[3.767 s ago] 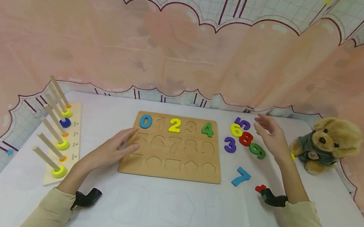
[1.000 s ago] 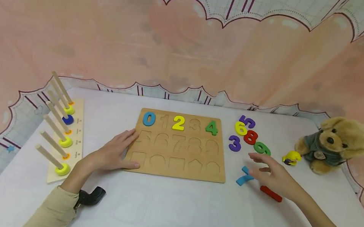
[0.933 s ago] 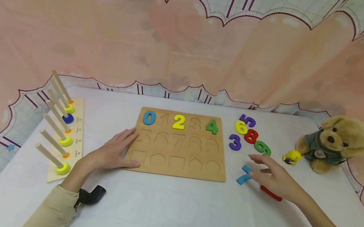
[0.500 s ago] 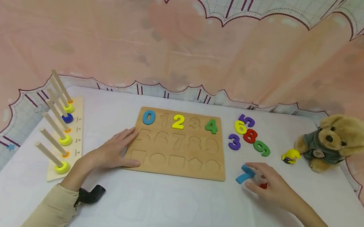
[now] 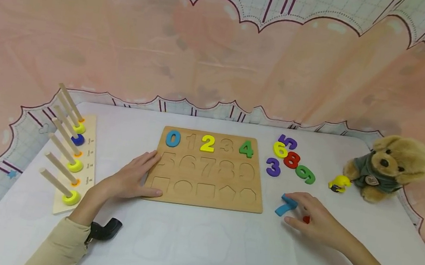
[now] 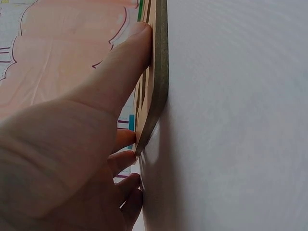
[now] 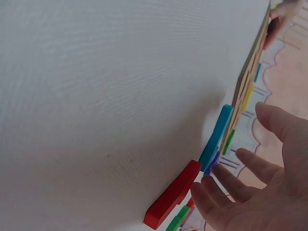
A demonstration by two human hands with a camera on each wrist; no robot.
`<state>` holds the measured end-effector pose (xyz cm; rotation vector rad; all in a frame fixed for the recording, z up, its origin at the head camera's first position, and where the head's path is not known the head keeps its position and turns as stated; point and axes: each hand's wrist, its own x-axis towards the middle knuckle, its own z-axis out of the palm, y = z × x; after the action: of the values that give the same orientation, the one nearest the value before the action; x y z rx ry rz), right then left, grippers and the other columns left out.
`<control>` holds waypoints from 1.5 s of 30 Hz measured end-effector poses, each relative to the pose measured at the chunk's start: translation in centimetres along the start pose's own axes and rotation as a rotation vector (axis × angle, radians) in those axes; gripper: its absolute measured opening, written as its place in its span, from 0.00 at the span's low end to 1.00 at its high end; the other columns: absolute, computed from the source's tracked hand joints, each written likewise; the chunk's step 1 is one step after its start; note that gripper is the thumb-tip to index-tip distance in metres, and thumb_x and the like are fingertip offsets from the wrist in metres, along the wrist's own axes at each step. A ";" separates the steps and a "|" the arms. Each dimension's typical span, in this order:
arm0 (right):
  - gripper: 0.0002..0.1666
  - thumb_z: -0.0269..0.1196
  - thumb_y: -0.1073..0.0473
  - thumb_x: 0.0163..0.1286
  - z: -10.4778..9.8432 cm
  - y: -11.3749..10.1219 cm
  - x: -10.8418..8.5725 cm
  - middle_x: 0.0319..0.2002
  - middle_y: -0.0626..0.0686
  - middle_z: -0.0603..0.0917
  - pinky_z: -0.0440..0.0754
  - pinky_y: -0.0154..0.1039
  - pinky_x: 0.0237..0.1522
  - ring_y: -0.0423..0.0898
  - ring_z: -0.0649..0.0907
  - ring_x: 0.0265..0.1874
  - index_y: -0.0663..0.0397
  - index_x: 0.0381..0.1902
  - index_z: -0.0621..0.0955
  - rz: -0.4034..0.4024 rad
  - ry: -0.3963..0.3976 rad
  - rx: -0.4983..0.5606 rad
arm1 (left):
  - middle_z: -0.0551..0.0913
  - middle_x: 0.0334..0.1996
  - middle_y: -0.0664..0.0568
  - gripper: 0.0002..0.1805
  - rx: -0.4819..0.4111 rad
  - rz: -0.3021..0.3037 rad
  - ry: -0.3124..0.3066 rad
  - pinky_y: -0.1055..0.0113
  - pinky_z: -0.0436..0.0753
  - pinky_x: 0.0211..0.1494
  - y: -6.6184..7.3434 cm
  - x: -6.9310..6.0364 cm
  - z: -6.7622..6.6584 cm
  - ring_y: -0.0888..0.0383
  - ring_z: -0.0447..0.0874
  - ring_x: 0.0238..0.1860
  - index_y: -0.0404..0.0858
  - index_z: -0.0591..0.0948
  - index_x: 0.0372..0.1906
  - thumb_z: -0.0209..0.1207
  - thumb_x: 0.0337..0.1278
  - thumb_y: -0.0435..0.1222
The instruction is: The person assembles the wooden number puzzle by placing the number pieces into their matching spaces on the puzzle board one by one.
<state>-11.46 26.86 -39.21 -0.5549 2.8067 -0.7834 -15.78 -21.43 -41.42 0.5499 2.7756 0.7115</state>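
Note:
My left hand (image 5: 135, 177) rests on the left edge of the wooden number board (image 5: 208, 167), its thumb on the front left corner. In the left wrist view the thumb lies over the board's edge. Blue 0 (image 5: 173, 138), yellow 2 (image 5: 208, 143) and green 4 (image 5: 246, 148) sit in the top row. My right hand (image 5: 319, 220) hovers over a long red piece (image 7: 173, 197), which looks like a number 1 and is mostly hidden in the head view. Its fingers are spread and hold nothing. A blue 7 (image 5: 285, 205) lies beside the fingertips.
Several loose numbers lie right of the board, including a purple 3 (image 5: 273, 167), red 8 (image 5: 291, 160) and green 9 (image 5: 305, 174). A teddy bear (image 5: 389, 169) sits at the right behind a small yellow toy (image 5: 339, 183). A peg stand (image 5: 90, 156) stands at the left.
My right hand has come from the back near the loose numbers to the front, then slightly lower over the red piece. The left hand has settled onto the board's edge.

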 end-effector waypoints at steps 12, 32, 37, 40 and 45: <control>0.31 0.68 0.45 0.62 0.2 -0.1 0.3 0.62 0.63 0.73 0.77 0.63 0.56 0.63 0.73 0.60 0.49 0.61 0.77 0.008 -0.028 -0.033 | 0.48 0.77 0.35 0.57 0.007 0.008 0.005 0.35 0.54 0.74 0.1 0.2 -0.1 0.33 0.45 0.75 0.32 0.52 0.76 0.66 0.49 0.58; 0.33 0.68 0.41 0.59 0.7 -0.8 1.0 0.62 0.67 0.72 0.76 0.65 0.56 0.65 0.72 0.59 0.50 0.59 0.79 0.017 -0.109 -0.163 | 0.48 0.77 0.36 0.57 0.002 -0.003 0.000 0.35 0.54 0.73 0.0 0.2 0.1 0.33 0.45 0.76 0.34 0.52 0.76 0.65 0.50 0.59; 0.31 0.68 0.42 0.59 0.6 -1.0 1.1 0.61 0.67 0.73 0.76 0.64 0.56 0.64 0.73 0.58 0.50 0.57 0.80 0.017 -0.104 -0.170 | 0.48 0.77 0.36 0.57 0.005 -0.006 0.001 0.35 0.54 0.74 0.1 0.0 0.1 0.33 0.45 0.76 0.34 0.52 0.76 0.65 0.50 0.59; 0.29 0.68 0.42 0.60 0.6 -1.2 1.2 0.60 0.66 0.73 0.77 0.63 0.55 0.63 0.74 0.57 0.49 0.56 0.81 0.023 -0.101 -0.171 | 0.48 0.77 0.36 0.57 0.004 -0.011 0.002 0.35 0.54 0.74 0.1 -0.1 0.1 0.33 0.45 0.76 0.34 0.52 0.76 0.65 0.50 0.59; 0.26 0.68 0.42 0.60 0.5 -1.4 1.4 0.59 0.66 0.75 0.78 0.62 0.54 0.62 0.75 0.55 0.47 0.53 0.82 0.030 -0.098 -0.189 | 0.49 0.76 0.35 0.57 0.007 -0.002 0.009 0.35 0.55 0.73 0.3 -0.2 0.0 0.33 0.46 0.75 0.33 0.52 0.76 0.65 0.50 0.59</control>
<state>-12.13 24.96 -38.95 -0.5615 2.8072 -0.4746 -15.53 -21.26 -41.28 0.5460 2.7879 0.7064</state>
